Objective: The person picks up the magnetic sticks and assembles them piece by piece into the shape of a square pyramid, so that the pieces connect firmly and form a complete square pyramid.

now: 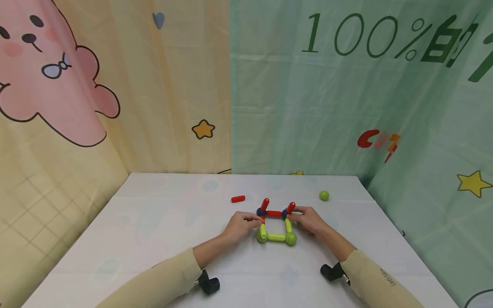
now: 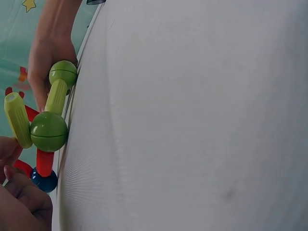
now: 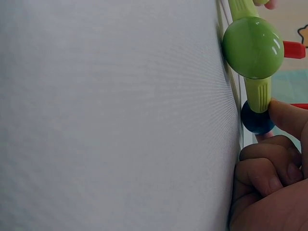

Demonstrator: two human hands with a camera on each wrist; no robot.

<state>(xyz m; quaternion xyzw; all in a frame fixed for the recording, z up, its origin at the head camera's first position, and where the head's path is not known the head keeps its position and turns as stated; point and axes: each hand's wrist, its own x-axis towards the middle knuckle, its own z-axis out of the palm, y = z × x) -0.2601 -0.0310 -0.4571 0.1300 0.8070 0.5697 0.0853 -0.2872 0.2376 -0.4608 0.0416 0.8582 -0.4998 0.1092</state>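
Observation:
A square frame of toy rods and balls lies on the white table. Its far corners are blue balls, one of them the right blue ball, each with a raised red rod. Green balls form the near corners. My left hand pinches the far end of a loose yellow-green rod, tilted above the near left green ball. Thumb and fingertips of my right hand grip the frame at the right blue ball, where a yellow-green side rod meets it.
A loose red rod lies beyond the frame to the left. To the far right sits a single green ball. Printed curtains hang behind the table and along both sides.

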